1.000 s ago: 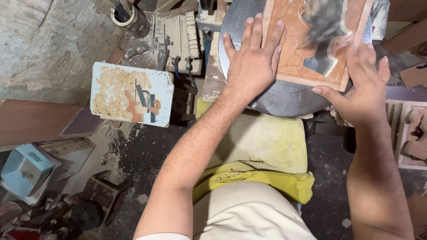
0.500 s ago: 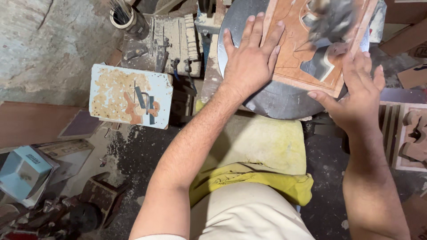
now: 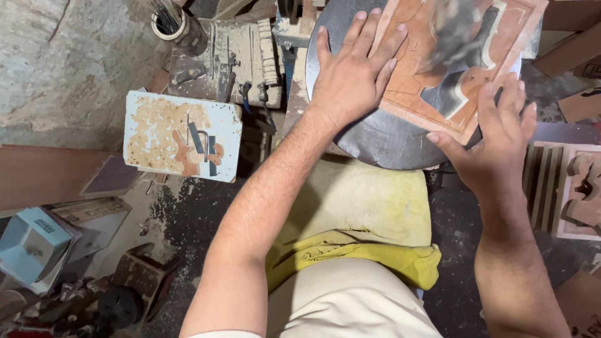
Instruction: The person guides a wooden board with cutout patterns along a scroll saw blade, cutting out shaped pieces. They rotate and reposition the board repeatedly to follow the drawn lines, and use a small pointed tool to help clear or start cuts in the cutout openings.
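A reddish-brown wooden panel with a cut-out shape lies on a round dark metal saw table. My left hand presses flat on the panel's left edge, fingers spread. My right hand holds the panel's lower right corner, thumb against its near edge. A blurred dark machine part hangs above the panel's middle.
A pale blue board with worn paint and small cut pieces sits to the left. Behind it stand a tool block and a cup of rods. A yellow cushion covers my lap. Wooden cut-outs lie at right, a blue box lower left.
The panel has turned slightly on the round table. My right hand slid from its right edge toward the lower corner. My left hand stayed pressed on the left edge.
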Demonstrator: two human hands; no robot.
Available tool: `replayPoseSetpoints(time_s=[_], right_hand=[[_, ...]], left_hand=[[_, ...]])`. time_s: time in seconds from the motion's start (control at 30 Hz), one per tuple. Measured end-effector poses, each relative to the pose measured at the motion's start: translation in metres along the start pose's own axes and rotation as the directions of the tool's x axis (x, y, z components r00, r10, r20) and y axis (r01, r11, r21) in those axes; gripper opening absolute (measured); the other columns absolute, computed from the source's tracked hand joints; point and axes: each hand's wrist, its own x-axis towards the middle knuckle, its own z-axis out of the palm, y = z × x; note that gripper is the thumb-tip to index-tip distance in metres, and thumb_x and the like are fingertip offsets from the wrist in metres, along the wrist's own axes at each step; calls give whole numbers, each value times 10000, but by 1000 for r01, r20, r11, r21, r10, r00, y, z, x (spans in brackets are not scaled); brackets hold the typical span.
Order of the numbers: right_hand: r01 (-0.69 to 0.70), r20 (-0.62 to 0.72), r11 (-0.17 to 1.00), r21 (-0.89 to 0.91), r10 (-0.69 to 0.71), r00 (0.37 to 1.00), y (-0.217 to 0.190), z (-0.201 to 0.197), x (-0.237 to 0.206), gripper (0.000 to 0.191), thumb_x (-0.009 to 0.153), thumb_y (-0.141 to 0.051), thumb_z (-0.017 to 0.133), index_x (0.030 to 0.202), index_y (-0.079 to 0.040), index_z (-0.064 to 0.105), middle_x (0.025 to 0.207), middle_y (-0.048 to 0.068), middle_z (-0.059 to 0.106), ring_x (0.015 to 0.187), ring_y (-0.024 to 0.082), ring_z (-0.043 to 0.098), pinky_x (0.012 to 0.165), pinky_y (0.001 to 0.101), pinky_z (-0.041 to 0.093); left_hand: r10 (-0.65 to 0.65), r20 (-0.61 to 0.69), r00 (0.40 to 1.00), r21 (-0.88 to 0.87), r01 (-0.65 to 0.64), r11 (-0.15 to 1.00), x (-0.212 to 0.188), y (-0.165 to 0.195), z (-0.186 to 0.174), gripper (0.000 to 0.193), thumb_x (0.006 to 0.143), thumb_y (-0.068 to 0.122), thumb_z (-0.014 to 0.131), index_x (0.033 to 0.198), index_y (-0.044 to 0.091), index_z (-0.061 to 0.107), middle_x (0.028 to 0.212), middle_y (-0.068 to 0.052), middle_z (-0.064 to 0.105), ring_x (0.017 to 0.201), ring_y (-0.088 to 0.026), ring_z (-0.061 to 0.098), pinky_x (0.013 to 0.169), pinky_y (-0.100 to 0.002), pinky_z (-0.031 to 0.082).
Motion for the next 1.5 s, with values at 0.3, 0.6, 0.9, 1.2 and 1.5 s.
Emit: replayPoseSetpoints(time_s=[0.3,0.6,0.9,1.2,1.5], right_hand=[[0,148,997,-82,12,989,-17,-23,2,1008,776,-407,916,1519,148,520,1661,353,415,1584,520,346,1248,698,187],[109,182,983,-148,-81,980,-34,-38,0,982,704,-472,930,1414,98,563,1530,315,526,1502,451,463,1272,653,258],[145,16,985,-91,-145,989,-58,-22,-10,873,782,-461,942,1329,107,569,1495,283,546,1430,463,515,1234,562,411],[64,-83,995,-76,-70,994,-72,-2,-20,871,777,-456,985,1329,95,596,1496,280,550,1437,498,511,1223,586,426],[-64,-70,983,-170,53,996,-92,9,-29,862,802,-493,936,1336,113,632,1509,306,541,1433,494,515,1217,600,386]], left_hand=[[121,8,993,12,-121,993,13,-13,-3,447,1110,401,467,1556,409,441,1679,-24,308,1552,-266,293,1164,-802,118],[210,91,973,3,-211,977,27,-20,-10,442,1123,428,436,1565,431,416,1678,28,333,1553,-264,274,1183,-762,97],[232,55,971,-25,-231,973,44,-26,-3,451,1108,427,442,1558,410,423,1611,58,431,1461,-250,393,1133,-737,139],[221,-111,969,-27,-226,974,54,-29,15,393,1083,428,505,1470,367,535,1377,61,668,1249,-202,594,1033,-642,301],[243,-253,937,-71,-268,961,60,-27,13,380,1025,427,552,1373,305,648,1219,49,742,1117,-223,649,982,-624,315]])
